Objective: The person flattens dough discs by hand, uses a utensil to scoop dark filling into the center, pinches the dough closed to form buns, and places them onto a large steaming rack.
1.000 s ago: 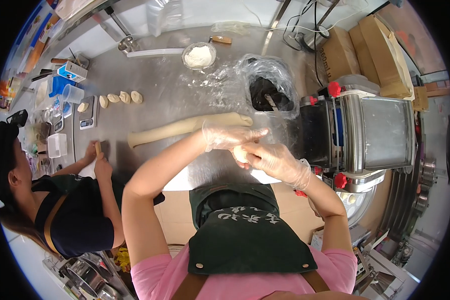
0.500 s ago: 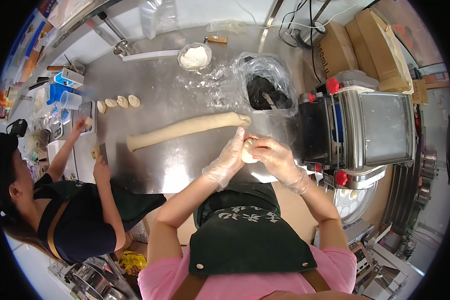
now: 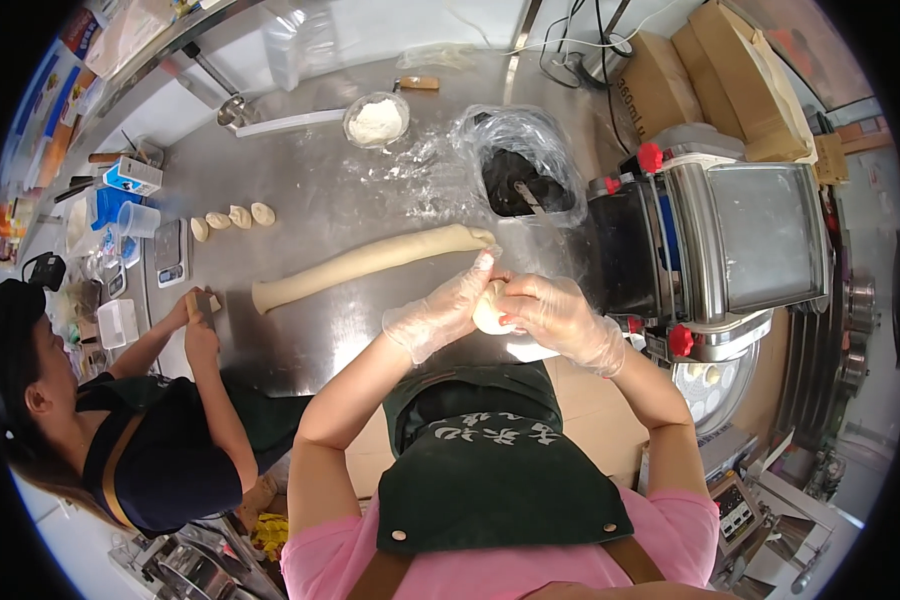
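Between my two hands, in clear plastic gloves, is a small pale dough ball (image 3: 489,312) above the near edge of the steel table. My left hand (image 3: 444,313) cups it from the left side, thumb toward the top. Fingers of my right hand (image 3: 549,312) pinch its upper right edge; whether there is filling inside is hidden. Just beyond my hands lies a long roll of dough (image 3: 370,266), stretching leftward. A container lined with clear plastic holds a dark paste (image 3: 515,182) with a flat tool stuck in it.
Left, a co-worker's hands (image 3: 198,315) hold a wooden-handled scraper and a bit of dough, near a scale (image 3: 171,248) and several dough pieces (image 3: 237,217). A flour bowl (image 3: 378,120) stands far back. Right is a metal rolling machine (image 3: 705,240) with red knobs.
My hands stay together on the dough ball, with my fingers shifted slightly around it. The co-worker's far hand has come from the scale to meet the one holding the scraper.
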`<state>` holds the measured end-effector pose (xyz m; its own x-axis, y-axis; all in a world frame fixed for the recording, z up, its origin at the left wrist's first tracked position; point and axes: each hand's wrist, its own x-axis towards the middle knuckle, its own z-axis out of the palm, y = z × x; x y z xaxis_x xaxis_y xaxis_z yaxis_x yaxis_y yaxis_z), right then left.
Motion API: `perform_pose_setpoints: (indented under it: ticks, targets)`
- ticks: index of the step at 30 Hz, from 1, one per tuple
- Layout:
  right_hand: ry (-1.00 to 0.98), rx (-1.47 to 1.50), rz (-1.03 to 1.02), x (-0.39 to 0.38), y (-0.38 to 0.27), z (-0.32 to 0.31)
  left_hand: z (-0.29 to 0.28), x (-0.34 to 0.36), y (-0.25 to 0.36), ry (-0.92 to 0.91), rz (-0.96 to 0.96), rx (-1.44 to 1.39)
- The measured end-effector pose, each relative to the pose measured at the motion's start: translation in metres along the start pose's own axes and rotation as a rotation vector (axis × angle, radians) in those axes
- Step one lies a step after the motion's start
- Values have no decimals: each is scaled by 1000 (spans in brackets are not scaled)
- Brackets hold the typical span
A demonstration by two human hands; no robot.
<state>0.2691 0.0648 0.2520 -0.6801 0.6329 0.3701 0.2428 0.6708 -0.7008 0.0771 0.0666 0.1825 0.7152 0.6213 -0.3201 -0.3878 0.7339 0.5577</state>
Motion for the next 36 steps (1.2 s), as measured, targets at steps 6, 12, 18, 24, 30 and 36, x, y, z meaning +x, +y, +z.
perform_pose_setpoints:
  ticks: [6, 12, 18, 24, 30, 36]
  targets:
    - [527, -32, 458, -3, -23, 38, 58, 4, -11, 282, 645, 93]
    - [611, -207, 259, 0, -15, 41, 49, -2, -13, 177, 653, 90]
    - [78, -216, -49, -13, -2, -5, 2, 3, -15, -18, 6, -201]
    - [-195, 292, 116, -30, 6, -25, 40, -2, -4, -25, -74, -35]
    - [-36, 142, 52, -54, 11, -27, 39, 19, -31, -110, -66, 11]
    - [371, 202, 389, -78, -2, -4, 84, 40, -54, 162, 454, 25]
